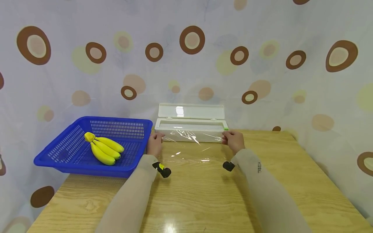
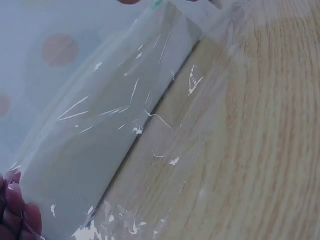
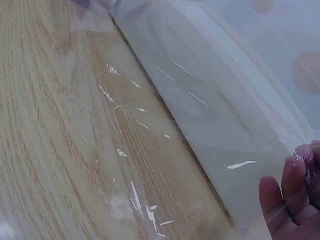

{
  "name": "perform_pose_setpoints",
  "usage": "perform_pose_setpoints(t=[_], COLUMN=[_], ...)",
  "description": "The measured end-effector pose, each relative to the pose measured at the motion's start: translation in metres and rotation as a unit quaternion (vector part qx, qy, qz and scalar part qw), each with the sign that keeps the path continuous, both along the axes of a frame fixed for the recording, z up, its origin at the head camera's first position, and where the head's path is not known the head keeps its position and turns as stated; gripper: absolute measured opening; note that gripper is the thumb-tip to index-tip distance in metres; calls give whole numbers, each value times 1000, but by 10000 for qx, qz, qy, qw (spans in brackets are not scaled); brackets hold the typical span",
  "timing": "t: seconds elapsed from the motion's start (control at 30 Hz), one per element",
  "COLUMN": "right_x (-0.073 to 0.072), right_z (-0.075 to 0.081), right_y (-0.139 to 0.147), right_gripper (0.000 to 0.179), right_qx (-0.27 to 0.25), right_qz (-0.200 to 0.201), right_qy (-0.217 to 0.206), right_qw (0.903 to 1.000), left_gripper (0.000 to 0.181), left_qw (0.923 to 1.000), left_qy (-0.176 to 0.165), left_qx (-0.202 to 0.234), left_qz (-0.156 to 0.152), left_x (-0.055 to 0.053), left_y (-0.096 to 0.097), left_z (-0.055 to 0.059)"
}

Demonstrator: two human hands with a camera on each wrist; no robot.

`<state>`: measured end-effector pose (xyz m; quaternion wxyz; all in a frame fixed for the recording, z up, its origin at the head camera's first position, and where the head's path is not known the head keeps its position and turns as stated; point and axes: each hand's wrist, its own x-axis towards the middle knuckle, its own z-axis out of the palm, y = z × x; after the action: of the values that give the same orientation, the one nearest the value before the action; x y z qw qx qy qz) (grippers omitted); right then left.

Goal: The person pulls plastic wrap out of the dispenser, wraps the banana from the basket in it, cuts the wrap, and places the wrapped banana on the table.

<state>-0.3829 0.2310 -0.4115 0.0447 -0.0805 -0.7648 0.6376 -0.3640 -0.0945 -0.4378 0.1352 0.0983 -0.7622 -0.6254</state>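
Observation:
A white cling film dispenser box [image 1: 192, 124] stands at the back of the table with its lid [image 1: 190, 111] raised. Clear cling film [image 1: 186, 152] hangs from its front and spreads toward me over the wood, glinting with wrinkles. My left hand [image 1: 155, 144] pinches the film's left edge beside the box's front left corner. At the front right corner, my right hand [image 1: 234, 140] pinches the film's other edge. Curled fingers [image 3: 295, 182] show at the film in the right wrist view, and fingertips [image 2: 30, 215] at the lower left in the left wrist view.
Left of my left hand is a blue plastic basket [image 1: 62, 168], close to that forearm, holding a bunch of yellow bananas [image 1: 105, 149]. The wooden table [image 1: 201, 200] ends at a patterned curtain [image 1: 215, 77] behind the box. A small green piece [image 1: 225, 128] sits at the box's right end.

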Motion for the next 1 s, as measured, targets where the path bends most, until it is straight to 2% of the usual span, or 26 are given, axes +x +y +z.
perform_pose_setpoints(t=[0.33, 0.57, 0.8, 1.0], right_x=[4, 5, 8, 11], right_z=[1, 8, 13, 15], right_y=[2, 5, 7, 7], right_gripper=[34, 33, 37, 34], right_qx=[-61, -253, -547, -464], right_qz=[85, 135, 213, 183], right_qy=[203, 197, 192, 234], right_qw=[9997, 9994, 9981, 9985], left_gripper=[29, 27, 30, 28], left_qw=[9996, 9989, 9989, 9988], left_qy=[136, 300, 241, 369], left_qx=[-216, -355, -403, -286], left_qz=[72, 70, -11, 114], left_x=[4, 5, 8, 12], left_y=[2, 4, 10, 11], left_z=[-1, 1, 12, 17])
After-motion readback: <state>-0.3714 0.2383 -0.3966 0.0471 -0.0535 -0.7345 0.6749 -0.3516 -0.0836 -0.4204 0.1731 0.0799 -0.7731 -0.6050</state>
